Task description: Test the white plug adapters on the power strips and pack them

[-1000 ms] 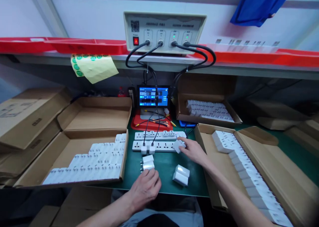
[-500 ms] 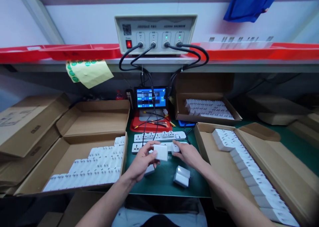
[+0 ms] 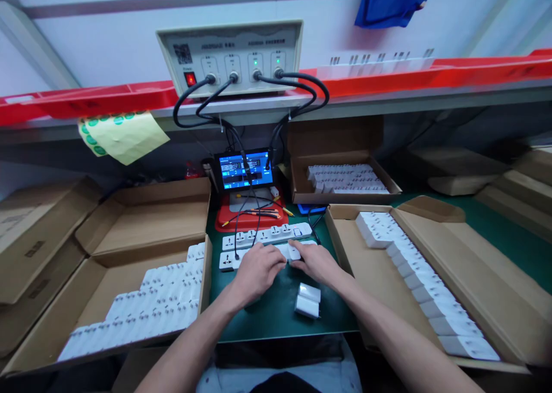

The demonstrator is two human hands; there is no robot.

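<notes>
My left hand (image 3: 259, 269) is closed over the front power strip (image 3: 226, 261), its curled fingers hiding most of what they grip; a white plug charger was in them half a second ago. Beside it, the thumb and fingers of my right hand (image 3: 317, 261) are closed on another white charger (image 3: 295, 252) at the right part of that strip. Two more white chargers (image 3: 307, 301) lie together on the green table just below my right hand. Behind runs a second power strip (image 3: 233, 242) with several sockets.
Open cartons with rows of white chargers stand at left (image 3: 207, 278), right (image 3: 345, 232) and back right (image 3: 345, 197). A lit screen (image 3: 245, 169) and a red tray (image 3: 224, 218) with cables sit behind the strips. Cables hang from a tester box (image 3: 233, 45) on the shelf.
My left hand has turned over and come down onto the front strip, hiding the charger it held up. My right hand keeps its place at its charger. The camera view has shifted and tilted.
</notes>
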